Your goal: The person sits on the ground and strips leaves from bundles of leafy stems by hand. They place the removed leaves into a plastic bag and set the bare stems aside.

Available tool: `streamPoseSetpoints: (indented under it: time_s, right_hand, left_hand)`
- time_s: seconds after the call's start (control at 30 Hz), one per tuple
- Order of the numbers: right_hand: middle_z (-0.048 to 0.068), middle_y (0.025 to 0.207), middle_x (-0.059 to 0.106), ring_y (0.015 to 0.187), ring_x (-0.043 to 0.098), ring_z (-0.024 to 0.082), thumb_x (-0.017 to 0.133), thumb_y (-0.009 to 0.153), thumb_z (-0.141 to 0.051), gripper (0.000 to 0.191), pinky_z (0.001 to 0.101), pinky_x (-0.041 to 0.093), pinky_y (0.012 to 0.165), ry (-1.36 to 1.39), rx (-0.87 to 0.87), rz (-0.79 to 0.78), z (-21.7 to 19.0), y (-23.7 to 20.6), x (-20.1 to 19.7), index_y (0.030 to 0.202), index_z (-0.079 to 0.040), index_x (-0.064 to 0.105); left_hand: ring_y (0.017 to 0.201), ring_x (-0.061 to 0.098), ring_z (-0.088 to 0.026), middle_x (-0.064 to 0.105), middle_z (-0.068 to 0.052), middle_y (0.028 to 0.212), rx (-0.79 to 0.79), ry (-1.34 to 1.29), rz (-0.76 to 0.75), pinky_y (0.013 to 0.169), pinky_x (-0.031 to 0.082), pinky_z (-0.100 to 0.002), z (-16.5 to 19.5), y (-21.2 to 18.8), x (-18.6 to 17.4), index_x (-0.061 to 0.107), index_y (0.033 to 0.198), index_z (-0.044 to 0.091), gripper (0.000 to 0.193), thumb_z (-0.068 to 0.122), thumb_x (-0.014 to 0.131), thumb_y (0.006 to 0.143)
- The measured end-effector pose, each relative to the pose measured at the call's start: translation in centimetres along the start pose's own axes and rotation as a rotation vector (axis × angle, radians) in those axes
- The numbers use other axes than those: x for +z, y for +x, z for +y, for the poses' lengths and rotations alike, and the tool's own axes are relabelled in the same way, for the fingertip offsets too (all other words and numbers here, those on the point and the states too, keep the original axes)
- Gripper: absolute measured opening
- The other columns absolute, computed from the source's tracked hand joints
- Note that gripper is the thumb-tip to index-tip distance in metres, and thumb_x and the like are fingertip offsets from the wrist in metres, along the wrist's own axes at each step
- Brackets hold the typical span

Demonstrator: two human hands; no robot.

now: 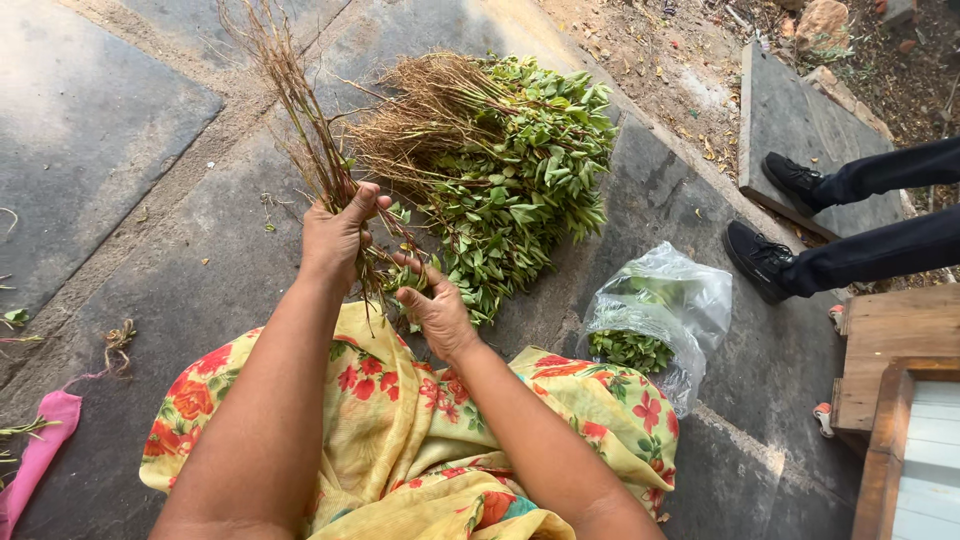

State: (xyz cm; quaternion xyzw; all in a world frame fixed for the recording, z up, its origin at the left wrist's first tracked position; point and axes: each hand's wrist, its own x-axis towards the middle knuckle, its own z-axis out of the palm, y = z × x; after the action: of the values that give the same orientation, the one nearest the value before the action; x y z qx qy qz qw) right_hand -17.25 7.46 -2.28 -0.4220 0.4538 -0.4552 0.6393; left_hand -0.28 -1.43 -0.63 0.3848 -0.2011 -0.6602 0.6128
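Observation:
My left hand (338, 232) grips a thin bunch of reddish-brown stems (297, 110), roots pointing up and away. My right hand (432, 305) pinches the leafy lower ends of those stems (395, 275) just below the left hand. Right behind both hands lies a large pile of leafy green sprigs (510, 175) with brown roots fanned toward the left. My lap is covered by yellow cloth with red flowers (400, 430).
A clear plastic bag (650, 320) holding green leaves lies on the stone floor to the right. Another person's legs in dark trousers and black shoes (765, 262) stand at the right. A wooden frame (895, 400) sits at the lower right. Pink cloth (40, 450) lies at the left.

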Motion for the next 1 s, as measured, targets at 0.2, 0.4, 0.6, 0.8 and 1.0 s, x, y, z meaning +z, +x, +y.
streamPoseSetpoints:
  time_s: [0.2, 0.4, 0.6, 0.8, 1.0]
  right_hand:
    - [0.000, 0.087, 0.065, 0.068, 0.058, 0.011, 0.066, 0.097, -0.024, 0.013, 0.0259, 0.045, 0.057, 0.442, 0.088, 0.157, 0.5, 2.3, -0.2, 0.099, -0.012, 0.068]
    - [-0.001, 0.070, 0.055, 0.063, 0.047, 0.012, 0.058, 0.107, -0.026, 0.032, 0.0274, 0.040, 0.061, -0.107, 0.347, -0.132, 0.1, 1.7, -3.3, 0.079, -0.012, 0.057]
    - [0.005, 0.079, 0.061, 0.076, 0.054, 0.015, 0.054, 0.108, -0.039, 0.042, 0.0367, 0.047, 0.072, -0.635, 0.169, -0.697, -1.5, -9.5, 4.6, 0.086, -0.005, 0.066]
    - [0.011, 0.065, 0.059, 0.061, 0.053, 0.019, 0.054, 0.105, -0.045, 0.046, 0.0376, 0.050, 0.061, -0.879, 0.309, -0.161, -2.4, -4.2, -2.8, 0.095, -0.006, 0.077]
    - [0.014, 0.103, 0.074, 0.101, 0.069, 0.034, 0.072, 0.086, -0.037, 0.030, 0.0466, 0.051, 0.088, -1.292, 0.296, -0.011, 4.4, 1.8, -8.7, 0.105, -0.014, 0.075]
  left_hand:
    - [0.058, 0.054, -0.004, 0.078, -0.006, 0.090, -0.027, -0.041, 0.001, 0.048, 0.039, -0.021, -0.6, 1.7, -0.5, 0.072, 0.102, 0.011, 0.024, 0.031, 0.079, 0.090]
    - [0.080, 0.071, -0.012, 0.072, -0.003, 0.093, 0.216, -0.058, -0.014, 0.069, 0.057, -0.026, -3.0, 2.6, -1.1, 0.071, 0.102, 0.008, 0.018, 0.023, 0.080, 0.096]
    - [0.075, 0.068, -0.012, 0.072, -0.002, 0.090, 0.201, -0.093, 0.239, 0.063, 0.056, -0.029, -0.9, 3.5, -2.8, 0.067, 0.103, 0.009, 0.014, 0.020, 0.074, 0.099]
    - [0.076, 0.069, -0.015, 0.071, -0.005, 0.087, 0.247, 0.658, 0.095, 0.071, 0.056, -0.033, -0.6, 1.4, -2.2, 0.067, 0.104, 0.007, 0.027, 0.031, 0.077, 0.099]
    - [0.096, 0.071, -0.035, 0.075, -0.017, 0.099, -0.122, 1.533, -0.339, 0.087, 0.054, -0.047, -2.6, -0.4, 0.9, 0.076, 0.115, 0.019, 0.044, 0.043, 0.083, 0.079]
